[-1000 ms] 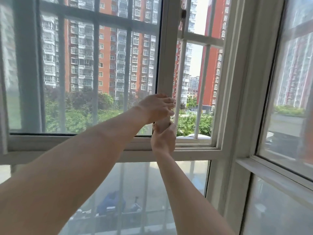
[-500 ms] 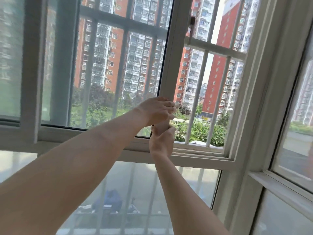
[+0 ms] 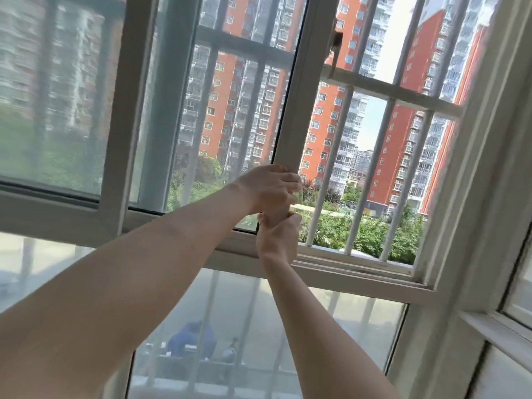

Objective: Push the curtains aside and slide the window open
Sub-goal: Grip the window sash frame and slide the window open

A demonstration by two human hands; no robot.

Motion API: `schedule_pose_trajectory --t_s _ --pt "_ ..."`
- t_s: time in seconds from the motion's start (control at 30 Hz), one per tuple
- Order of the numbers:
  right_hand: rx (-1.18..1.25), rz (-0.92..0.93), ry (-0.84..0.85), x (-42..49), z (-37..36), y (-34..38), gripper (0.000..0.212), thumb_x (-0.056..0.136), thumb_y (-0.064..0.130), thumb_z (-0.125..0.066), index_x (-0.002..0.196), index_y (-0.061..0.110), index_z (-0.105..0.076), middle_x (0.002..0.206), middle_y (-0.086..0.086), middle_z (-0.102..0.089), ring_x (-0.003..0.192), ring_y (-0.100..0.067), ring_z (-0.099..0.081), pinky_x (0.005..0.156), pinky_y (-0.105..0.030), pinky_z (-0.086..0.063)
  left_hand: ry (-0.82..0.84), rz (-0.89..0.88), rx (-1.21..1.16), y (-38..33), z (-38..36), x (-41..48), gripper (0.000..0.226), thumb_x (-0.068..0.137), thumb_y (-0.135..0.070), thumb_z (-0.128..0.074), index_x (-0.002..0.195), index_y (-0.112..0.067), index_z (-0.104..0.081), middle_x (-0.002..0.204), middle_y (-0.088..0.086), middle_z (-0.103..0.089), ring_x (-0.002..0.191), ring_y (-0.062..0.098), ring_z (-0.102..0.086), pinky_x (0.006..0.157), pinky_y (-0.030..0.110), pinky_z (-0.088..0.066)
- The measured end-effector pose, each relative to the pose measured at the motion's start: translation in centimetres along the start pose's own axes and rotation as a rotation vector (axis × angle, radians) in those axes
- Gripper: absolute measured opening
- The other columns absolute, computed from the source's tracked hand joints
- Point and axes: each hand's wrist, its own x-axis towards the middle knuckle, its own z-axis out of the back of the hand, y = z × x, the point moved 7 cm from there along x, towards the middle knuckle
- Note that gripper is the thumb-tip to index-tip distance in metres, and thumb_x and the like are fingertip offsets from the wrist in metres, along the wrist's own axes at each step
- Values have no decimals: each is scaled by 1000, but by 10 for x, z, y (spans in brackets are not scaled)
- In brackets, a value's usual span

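Observation:
The white sliding window sash (image 3: 299, 90) stands partly slid to the left, its right edge upright in the middle of the view. My left hand (image 3: 270, 187) is wrapped around that edge from the left. Directly below and touching it, my right hand (image 3: 277, 234) grips the same edge near the sill. To the right of the sash is an open gap with white security bars (image 3: 371, 174) outside. A dark latch (image 3: 336, 38) sits high on the sash edge. No curtain is visible.
The bottom track and sill (image 3: 359, 263) run right toward the white outer frame (image 3: 472, 174). A second sash stile (image 3: 126, 116) stands at the left. Fixed frosted glass (image 3: 288, 326) lies below. A side window (image 3: 515, 298) angles in at the right.
The sash edge with both hands on it has moved left, and the open gap on the right has widened. The view has also swung to the left.

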Motion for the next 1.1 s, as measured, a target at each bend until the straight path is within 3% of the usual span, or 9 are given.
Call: schedule_pose_trajectory --t_s 0.3,0.43,0.7,0.9,1.1 --pt "-55 57 33 -19 -26 25 58 85 46 -71 122 12 -41 119 -8 -58 114 -32 -56 91 -47 -50 -3 36 -12 21 -7 -33 36 92 -16 -63 127 -24 -61 151 -5 -46 146 17 -33 120 40 -24" --pt "-69 65 44 -25 -38 35 57 83 46 -73 118 14 -40 117 -7 -60 112 -32 -58 90 -46 -50 16 56 -12 31 -10 -48 43 89 -18 -67 130 -28 -59 152 -7 -44 147 16 -29 120 41 -23" --pt "-94 80 52 -41 -65 51 62 83 49 -72 120 11 -41 125 -8 -54 121 -31 -50 89 -41 -44 58 79 0 49 -16 -78 36 97 -15 -53 132 -25 -57 158 -4 -35 150 15 -22 121 42 -21" --pt "-98 99 65 -51 -82 61 58 85 46 -70 120 11 -40 126 -9 -52 118 -33 -49 76 -39 -35 31 77 7 62 -25 -97 36 98 -15 -50 131 -29 -57 156 -8 -38 149 14 -23 120 40 -21" --pt "-95 131 87 -63 -103 74 62 86 44 -69 126 8 -38 129 -12 -49 119 -37 -48 88 -44 -42 -12 103 -7 76 -28 -120 34 97 -13 -50 127 -25 -62 154 -6 -43 148 16 -28 118 39 -24"
